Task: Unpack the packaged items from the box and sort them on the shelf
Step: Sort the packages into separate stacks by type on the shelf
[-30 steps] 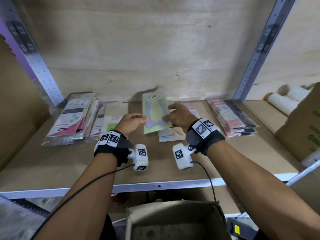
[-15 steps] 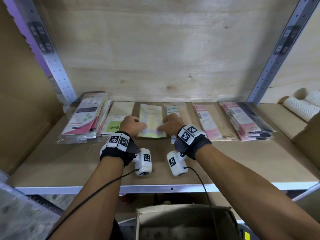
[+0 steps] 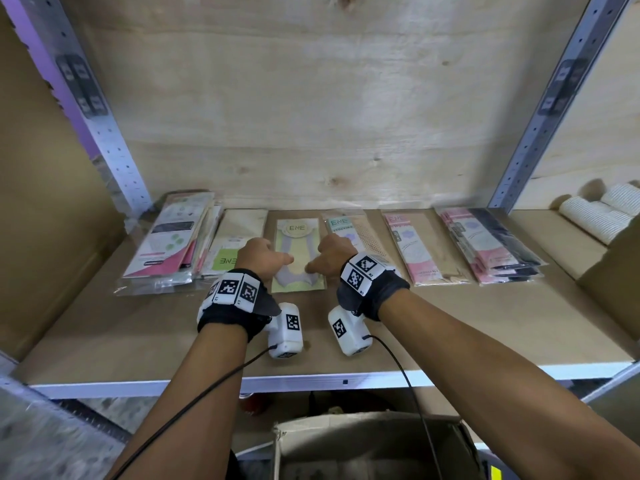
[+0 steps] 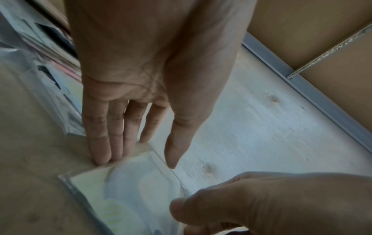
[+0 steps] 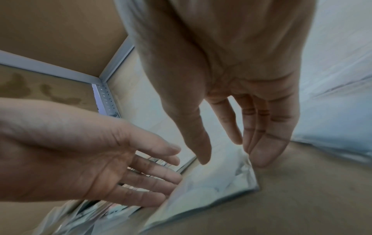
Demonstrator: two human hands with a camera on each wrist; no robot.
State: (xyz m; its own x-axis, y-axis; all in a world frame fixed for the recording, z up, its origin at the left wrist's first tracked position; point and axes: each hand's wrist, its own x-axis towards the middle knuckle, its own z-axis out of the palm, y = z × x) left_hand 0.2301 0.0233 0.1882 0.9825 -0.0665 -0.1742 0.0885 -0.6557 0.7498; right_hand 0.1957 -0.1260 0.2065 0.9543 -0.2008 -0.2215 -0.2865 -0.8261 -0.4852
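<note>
Box (image 3: 374, 441): it is nearest, under the shelf edge; its lower part is cut off by the frame, and the inside is too dark to read.
Shelf (image 3: 138, 337): a brown board with a pale front rail; the two wrist cameras hang just over its front part.
Left hand (image 3: 265, 259): it is at the left edge of the yellow pack (image 3: 298, 251). In the left wrist view the fingers (image 4: 100, 143) are straight and close together, with their tips down at the pack's edge; the grip is not closed on anything.
Right hand (image 3: 332, 254): it is at the pack's right edge, the thumb pointing inward. In the right wrist view the fingers (image 5: 265, 143) are straight, tips at the pack's corner; nothing is grasped.
Yellow pack: it lies flat on the shelf between the two hands; the hands cover parts of its sides.
Around: just left lies a green-label pack (image 3: 239, 244), partly behind the left hand, and further left a pink stack (image 3: 173, 237). Just right lies a teal-label pack (image 3: 346, 226), then a pink pack (image 3: 412, 247), then a dark stack (image 3: 491, 244).
Far right: white rolls (image 3: 595, 213) beyond the post, partly cut off.
Hard to see: the small print on the packs is blurred.
</note>
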